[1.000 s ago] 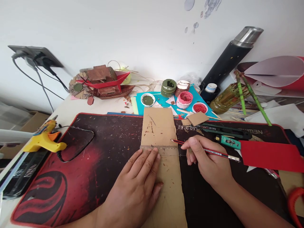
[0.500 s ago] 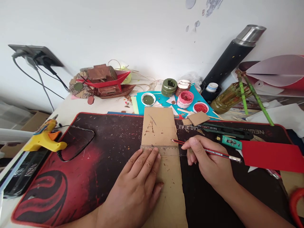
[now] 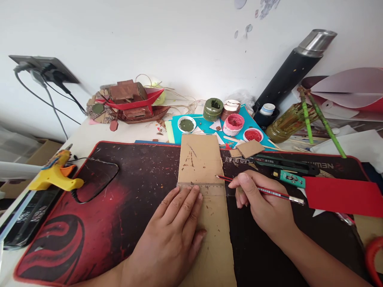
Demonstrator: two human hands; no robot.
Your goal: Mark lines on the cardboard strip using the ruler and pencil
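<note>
- Head view, frame centre: I count one cardboard strip (image 3: 200, 159) and one clear ruler (image 3: 209, 188) lying across it.
- My left hand (image 3: 173, 235) lies flat, fingers spread, pressing the ruler and strip.
- My right hand (image 3: 263, 205) pinches one red pencil (image 3: 269, 192), tip at the strip's right edge.
- Upper centre: two open paint jars, one green (image 3: 212, 109) and one red (image 3: 232, 124); far left, one glue gun (image 3: 55, 175).

cardboard strip (image 3: 206, 223) cut off below, ruler (image 3: 209, 186) markings unreadable
</note>
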